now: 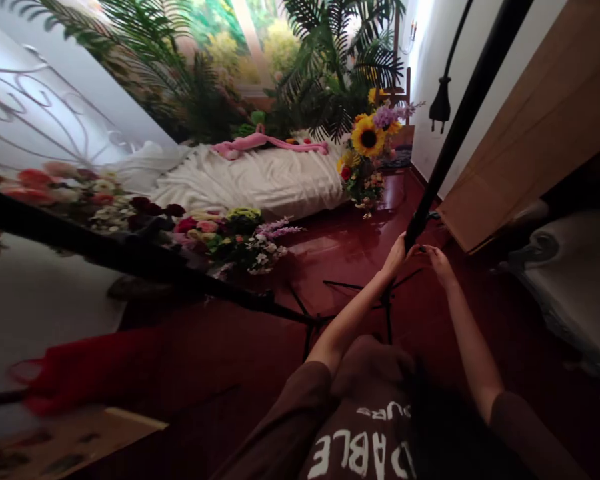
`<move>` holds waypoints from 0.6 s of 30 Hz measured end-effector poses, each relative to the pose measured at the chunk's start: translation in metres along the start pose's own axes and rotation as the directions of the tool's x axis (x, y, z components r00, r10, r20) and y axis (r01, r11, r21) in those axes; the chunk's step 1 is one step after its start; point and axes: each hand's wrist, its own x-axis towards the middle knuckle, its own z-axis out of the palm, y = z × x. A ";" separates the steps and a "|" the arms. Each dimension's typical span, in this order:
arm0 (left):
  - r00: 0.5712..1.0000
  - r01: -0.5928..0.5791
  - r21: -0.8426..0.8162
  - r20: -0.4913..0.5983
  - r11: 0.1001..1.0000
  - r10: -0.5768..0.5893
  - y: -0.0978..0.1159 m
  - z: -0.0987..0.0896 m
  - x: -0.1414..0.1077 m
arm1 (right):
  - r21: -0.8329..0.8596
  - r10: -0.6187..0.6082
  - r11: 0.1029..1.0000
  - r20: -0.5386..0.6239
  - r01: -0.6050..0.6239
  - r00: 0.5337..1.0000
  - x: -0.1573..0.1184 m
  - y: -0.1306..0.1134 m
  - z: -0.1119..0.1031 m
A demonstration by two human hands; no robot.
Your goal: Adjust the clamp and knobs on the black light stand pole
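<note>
Gripping a black pole [460,140] low down, with the left hand [394,259] curled shut around it and the right hand [437,265] half open just beside it — fingertips [423,249] on or almost on the pole, contact impossible to tell from this angle. Long axis running straight from the hands up and away toward the top right of the head view, its lower end meeting thin tripod legs [350,285] splayed over a glossy red floor [330,247]. Second black bar [130,260] crossing from the left edge toward those legs. Worth keeping both hands close together at this low point, palms firm against the pole and wrists unbent — no twisting, and well clear of the flowers. Sunflower bouquet [367,137] standing beyond the pole on its left, more flowers [220,233] along the bar, white bed [245,180] with a pink plush [265,141] farther off, black plug [440,107] dangling on the right.
</note>
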 end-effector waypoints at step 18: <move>0.993 0.112 0.082 -0.056 0.990 -0.108 -0.008 0.017 0.005 | -0.175 -0.388 0.912 -0.079 0.370 0.918 0.028 -0.002 -0.003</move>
